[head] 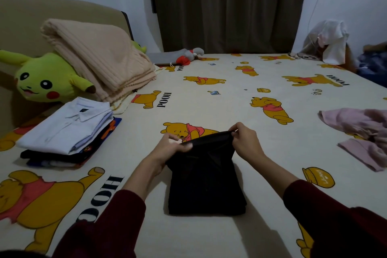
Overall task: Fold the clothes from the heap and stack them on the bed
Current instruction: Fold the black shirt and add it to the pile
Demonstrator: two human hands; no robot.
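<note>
1. Left hand (pixel 170 144) pinching the far left corner of the black garment (pixel 206 182), thumb on top, fingers curled under the edge.
2. Right hand (pixel 246 140) pinching the far right corner of the same edge, fingers bunched tight on the cloth.
3. Far edge of the garment raised off the bed (pixel 240 94) between the two grips; near part lying flat as a folded rectangle, between the two forearms in dark red sleeves (pixel 109 222).
4. To the left, near the bed's edge, a stack of folded clothes (pixel 69 132): white collared shirt on top, darker pieces with blue and orange beneath.
5. Farther left and back, a yellow-green plush toy (pixel 44 78) lying against the beige headboard (pixel 25 16), with a folded peach blanket (pixel 98 58) leaning partly over it.
6. To the right, well apart from the hands, pink clothes (pixel 360 132) lying loose and unfolded on the bear-print sheet.
7. At the far side, a small grey and red plush (pixel 189 55) beside a flat grey item, with the dark curtain (pixel 228 6) behind.
8. At the far right corner, white cloth (pixel 328 37) draped in a heap.
</note>
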